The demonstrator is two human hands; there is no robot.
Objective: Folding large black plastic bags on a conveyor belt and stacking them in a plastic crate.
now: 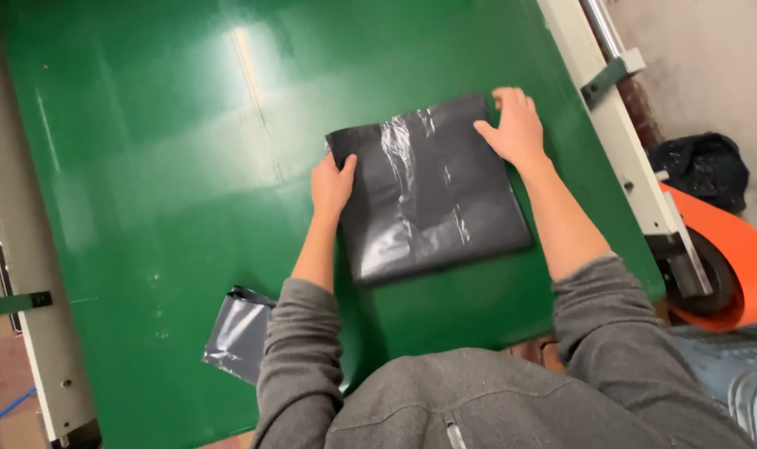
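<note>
A flat dark grey plastic mailer bag lies on the green conveyor belt, slightly turned. My left hand grips its left edge near the far corner, thumb on top. My right hand presses on the bag's far right corner with fingers spread. Both arms wear grey sleeves.
A second, smaller grey plastic bag lies on the belt by my left elbow. White metal side rails frame the belt on both sides. To the right stand an orange wheel guard and a black bag on the floor.
</note>
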